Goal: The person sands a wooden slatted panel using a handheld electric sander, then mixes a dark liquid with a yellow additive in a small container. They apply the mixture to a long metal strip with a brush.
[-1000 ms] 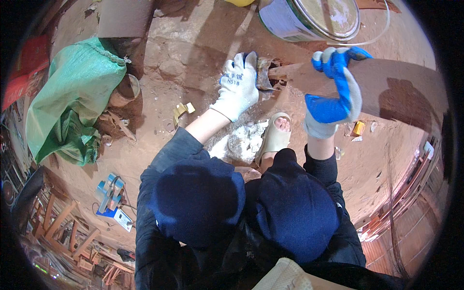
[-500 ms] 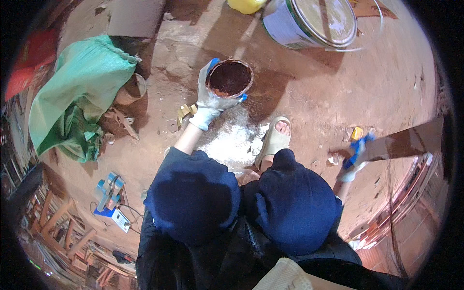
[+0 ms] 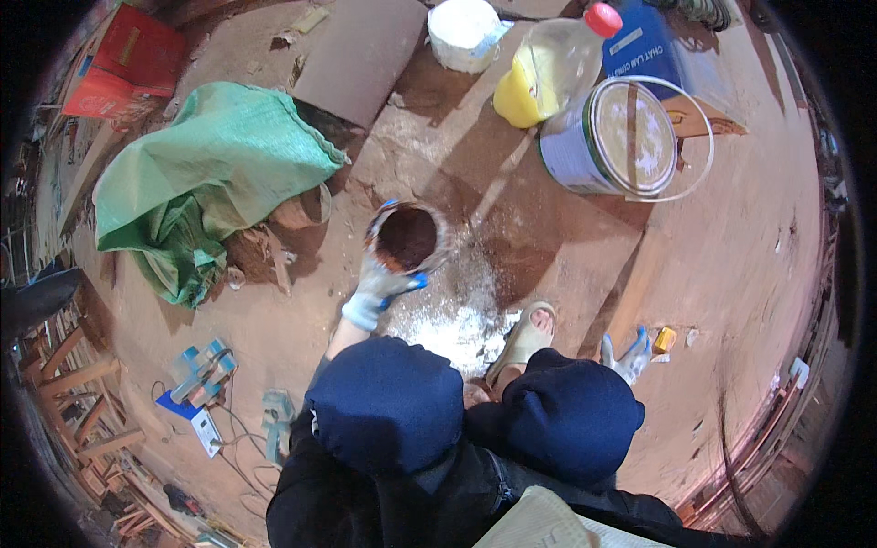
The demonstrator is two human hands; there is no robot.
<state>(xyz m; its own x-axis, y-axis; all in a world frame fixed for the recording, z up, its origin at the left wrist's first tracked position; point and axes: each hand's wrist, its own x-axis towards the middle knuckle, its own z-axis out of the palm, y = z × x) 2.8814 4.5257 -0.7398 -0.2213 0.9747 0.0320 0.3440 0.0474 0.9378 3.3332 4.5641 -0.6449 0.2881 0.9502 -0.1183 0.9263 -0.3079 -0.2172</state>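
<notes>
The gloved left hand grips a small tin of dark brown paste, held low above the dusty floor beside the white powder patch. The right hand rests open-fingered near a sandalled foot.

A green woven sack lies crumpled at far left, a red box beyond it. A large lidded metal can stands far right, a yellow-filled plastic bottle just beside it. White powder dusts the near floor.
</notes>
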